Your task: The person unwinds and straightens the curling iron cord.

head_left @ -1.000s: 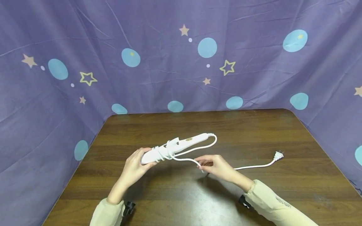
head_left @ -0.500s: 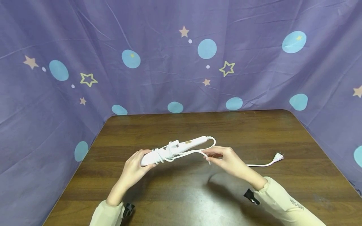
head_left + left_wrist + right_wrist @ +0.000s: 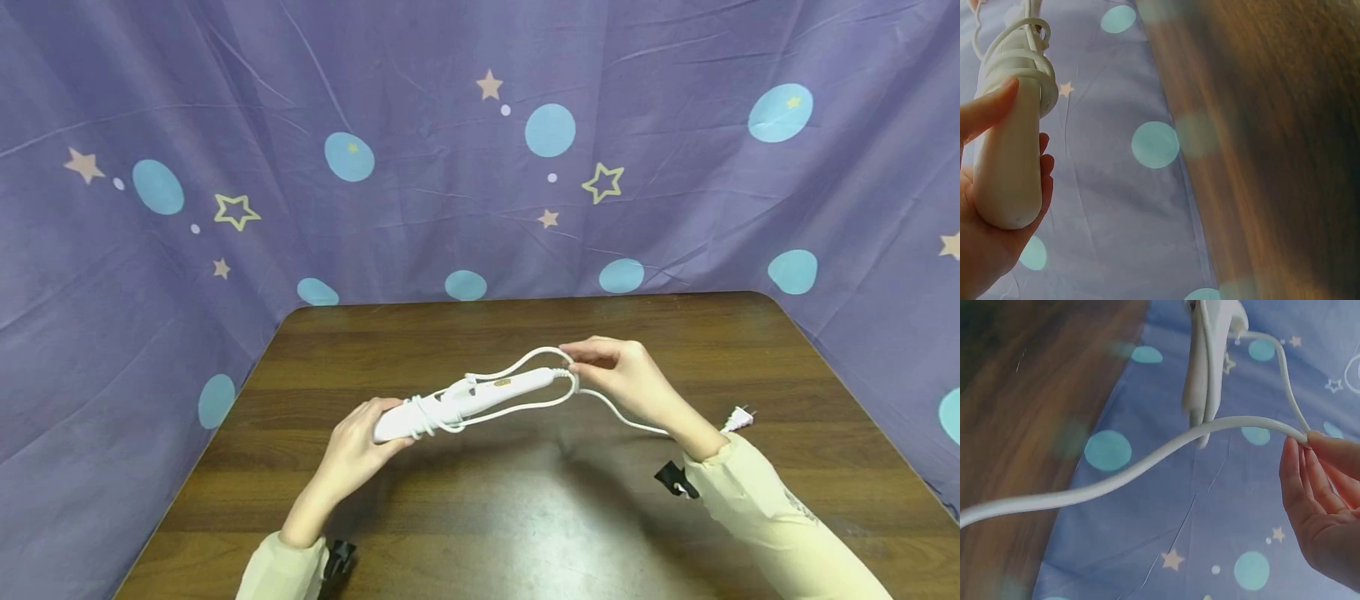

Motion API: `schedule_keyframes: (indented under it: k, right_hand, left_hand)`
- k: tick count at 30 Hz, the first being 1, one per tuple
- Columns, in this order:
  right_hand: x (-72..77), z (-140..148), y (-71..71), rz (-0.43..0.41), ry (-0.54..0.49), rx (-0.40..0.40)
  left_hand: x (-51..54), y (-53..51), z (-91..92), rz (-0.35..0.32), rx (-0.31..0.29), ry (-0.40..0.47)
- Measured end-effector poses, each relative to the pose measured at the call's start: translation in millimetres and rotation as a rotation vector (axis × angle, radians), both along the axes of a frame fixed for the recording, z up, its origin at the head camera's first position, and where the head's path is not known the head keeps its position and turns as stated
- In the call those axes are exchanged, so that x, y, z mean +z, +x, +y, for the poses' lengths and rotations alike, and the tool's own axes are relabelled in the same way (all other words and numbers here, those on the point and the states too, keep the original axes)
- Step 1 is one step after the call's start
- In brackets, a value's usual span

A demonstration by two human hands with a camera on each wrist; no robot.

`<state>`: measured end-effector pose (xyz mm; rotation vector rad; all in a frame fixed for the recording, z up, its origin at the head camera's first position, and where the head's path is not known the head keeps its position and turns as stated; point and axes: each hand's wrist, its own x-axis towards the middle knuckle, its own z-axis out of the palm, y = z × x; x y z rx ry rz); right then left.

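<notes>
The left-hand grip (image 3: 362,433) clasps the near end of a long, slender, white plastic appliance (image 3: 483,397), thumb on one side and fingers along the other. The appliance reaches away from it toward the right-hand grip (image 3: 626,375), its tapered far end just short of those fingertips. A smooth, round, white cord (image 3: 1124,479) is coiled about the body just ahead of the left grip's thumb (a small gold-coloured patch (image 3: 502,382) shows farther along). The right grip pinches this cord between thumb and fingertips, with a strand running from there back to the coils. Past the right grip's wrist, a white, two-pronged plug (image 3: 738,418) lies on the brown, wood-grained desk (image 3: 375,333). Behind both grips hangs a purple cloth curtain (image 3: 442,167), printed with stars and blue ovals.
</notes>
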<state>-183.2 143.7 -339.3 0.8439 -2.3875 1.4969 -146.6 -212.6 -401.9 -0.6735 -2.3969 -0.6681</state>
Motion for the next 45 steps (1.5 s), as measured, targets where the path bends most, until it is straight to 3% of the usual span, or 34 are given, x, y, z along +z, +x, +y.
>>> schedule_keyframes:
  k: [6,9,13,17,27,33,37,45]
  right_hand:
    - [0.4,8.9,-13.9,-0.029,-0.022,-0.044]
    - [6.1,7.8,-12.5,-0.071,-0.060,-0.075]
    - [0.6,9.7,-17.2,-0.121,-0.109,-0.091]
    - [-16.8,15.5,-27.6,-0.132,-0.112,-0.095]
    - [-38.2,20.5,-30.2,-0.126,-0.025,-0.095]
    - [-51.8,19.0,-30.7,-0.060,0.116,-0.122]
    - [-59.2,18.2,-28.2,-0.002,0.196,-0.065]
    - [-67.6,21.9,-25.7,-0.069,0.213,0.162]
  left_hand:
    - [0.3,1.7,-0.9,-0.008,-0.032,0.007]
    - [1.0,2.3,-0.8,-0.012,-0.046,0.012]
    - [2.9,3.4,0.2,-0.031,-0.049,0.028]
    - [5.3,4.5,0.1,-0.047,-0.050,0.060]
    - [10.3,7.1,-2.9,-0.065,-0.021,0.130]
    - [10.1,5.2,-4.3,-0.056,-0.012,0.158]
    - [10.9,5.0,-4.5,-0.051,0.010,0.164]
    - [13.0,5.1,-5.1,-0.046,0.074,0.159]
